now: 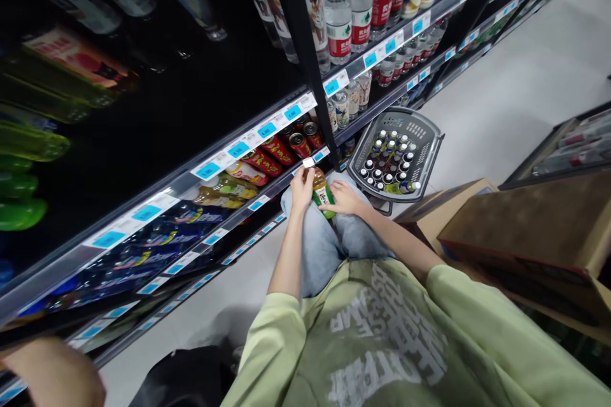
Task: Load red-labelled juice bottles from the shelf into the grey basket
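Observation:
A drink bottle [323, 193] with a green label, brown contents and a white cap is held above my knees, its cap toward the shelf. My left hand [300, 189] is closed around its upper part near the cap. From the other side, my right hand [345, 198] grips the lower part, fingers across the label. To the right of my hands, a grey shopping basket [432, 151] stands on the floor. Several bottles with white caps [387, 162] stand upright in it, and a yellow-green bottle [401, 187] lies at its near end.
Shelves with price tags [266, 130] run diagonally along my left. Red cans [277, 150] and blue-labelled bottles [160, 238] lie on a lower shelf; water bottles [338, 13] stand farther along. Cardboard boxes [520, 222] are at my right. Another person's arm [55, 372] shows at lower left.

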Motion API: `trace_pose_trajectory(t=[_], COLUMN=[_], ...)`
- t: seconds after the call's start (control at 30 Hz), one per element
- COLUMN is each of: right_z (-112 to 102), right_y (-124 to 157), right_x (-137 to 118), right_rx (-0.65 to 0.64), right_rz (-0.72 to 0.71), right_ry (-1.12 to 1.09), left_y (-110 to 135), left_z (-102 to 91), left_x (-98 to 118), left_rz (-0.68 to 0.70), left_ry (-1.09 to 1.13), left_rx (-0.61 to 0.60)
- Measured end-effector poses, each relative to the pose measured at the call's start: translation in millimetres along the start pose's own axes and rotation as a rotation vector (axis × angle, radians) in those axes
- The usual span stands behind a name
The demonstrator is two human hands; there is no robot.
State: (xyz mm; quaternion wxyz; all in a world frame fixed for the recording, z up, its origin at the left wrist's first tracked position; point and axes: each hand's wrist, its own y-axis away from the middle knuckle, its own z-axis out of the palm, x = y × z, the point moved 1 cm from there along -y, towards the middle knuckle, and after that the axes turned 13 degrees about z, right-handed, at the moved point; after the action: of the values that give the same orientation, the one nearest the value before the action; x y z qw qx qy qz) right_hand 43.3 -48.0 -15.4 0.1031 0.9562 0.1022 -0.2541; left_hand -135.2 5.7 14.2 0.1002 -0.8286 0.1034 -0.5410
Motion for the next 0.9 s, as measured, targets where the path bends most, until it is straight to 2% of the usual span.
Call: trace_pose_trajectory(t=[0.53, 0.63, 0.8, 0.9], right_z=[-11.1, -8.2, -4.7, -4.4], right_y=[1.2, -0.7, -2.2, -1.4], right_x=[-10.4, -7.2, 0.8, 1.9], right_rx=[0.009, 0.017, 0.037, 0.036], right_rz=[0.031, 0.059, 0.095, 0.095], right_ry=[0.025, -0.081, -0.171, -0.178], left_y=[2.8, 5.0, 10.9, 12.5], left_z=[-5.9, -6.3, -3.1, -1.5], left_x=[0.0, 1.8, 11.5, 16.6], left_rz=[-0.041, -0.056, 0.066, 0.100], left_ry=[0.041, 0.010, -0.080, -0.132], left_rx=[0.007, -0.046, -0.240, -0.278])
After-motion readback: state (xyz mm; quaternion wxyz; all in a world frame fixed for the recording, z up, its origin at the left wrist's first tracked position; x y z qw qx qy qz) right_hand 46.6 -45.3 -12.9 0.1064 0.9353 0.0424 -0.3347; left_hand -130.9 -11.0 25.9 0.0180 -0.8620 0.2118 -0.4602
